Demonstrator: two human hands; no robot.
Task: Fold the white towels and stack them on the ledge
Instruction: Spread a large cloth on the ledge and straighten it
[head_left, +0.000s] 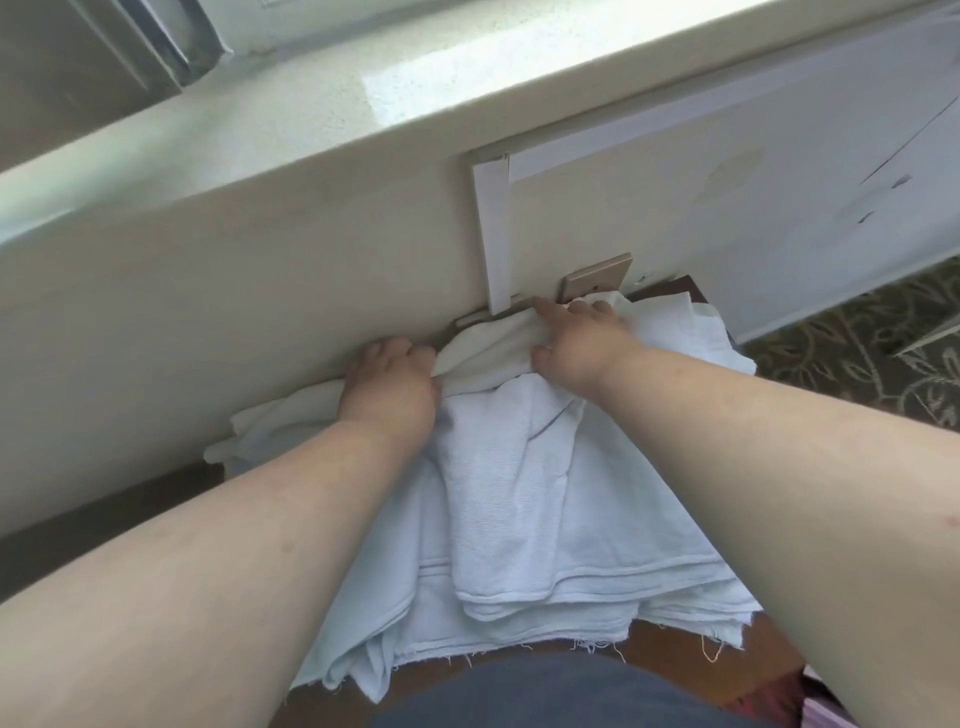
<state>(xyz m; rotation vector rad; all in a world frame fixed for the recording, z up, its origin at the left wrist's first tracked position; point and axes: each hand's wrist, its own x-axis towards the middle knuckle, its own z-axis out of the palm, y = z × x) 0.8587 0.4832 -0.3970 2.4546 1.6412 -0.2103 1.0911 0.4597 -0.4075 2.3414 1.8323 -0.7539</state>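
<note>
A pale ledge (311, 98) runs across the top of the view, lit from a window above, with a cream wall (208, 270) dropping from its front edge and a patterned carpet (857, 332) at far right. Below the wall, on a dark wooden surface (670, 644), lies a loose pile of white towels (519, 493), one of them draped lengthwise toward me with frayed hems hanging at the near edge. My left hand (389, 384) sits at the far left of the top towel, fingers curled into a bunched fold of cloth against the wall. My right hand (576, 338) is pressed on the same far edge, forefinger stretched out and the other fingers bent over the fabric; whether they pinch it or merely rest on it I cannot tell. A white panel (498, 228) and a small tan plate (597, 278) are fixed to the wall just beyond that hand. No towel lies on the ledge as yet. I judge the cloth thin, light and wholly limp: it will sag and crease wherever unsupported, and the layers will cling and drag together. The best hold is therefore at the two far corners of one single layer, pinched well apart so the towel hangs flat when raised, with care that the frayed threads do not snag neighbouring towels.
</note>
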